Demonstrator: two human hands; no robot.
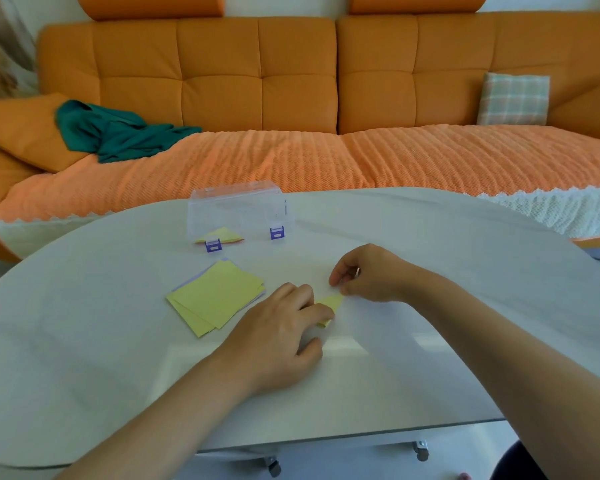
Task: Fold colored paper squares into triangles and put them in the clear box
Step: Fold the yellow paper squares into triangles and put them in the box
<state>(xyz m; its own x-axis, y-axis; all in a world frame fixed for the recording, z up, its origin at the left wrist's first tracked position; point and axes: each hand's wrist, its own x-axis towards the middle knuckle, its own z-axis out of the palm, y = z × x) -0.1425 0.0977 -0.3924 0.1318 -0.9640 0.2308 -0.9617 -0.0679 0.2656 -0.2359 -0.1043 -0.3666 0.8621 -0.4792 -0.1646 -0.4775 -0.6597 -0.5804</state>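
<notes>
A small yellow folded paper (330,302) lies on the white table (430,244), mostly hidden under my hands. My left hand (284,327) presses flat on its lower part. My right hand (368,273) pinches its upper right corner between thumb and fingertips. A stack of yellow paper squares (215,296) with purple sheets beneath lies just left of my left hand. Behind it stands the clear box (236,211) with purple latches, lid up; folded yellow and orange triangles (219,234) lie in its left end.
An orange sofa (257,81) with an orange knit throw runs behind the table. A green cloth (118,133) lies on its left side and a plaid cushion (513,98) on its right. The table's near edge curves close to me.
</notes>
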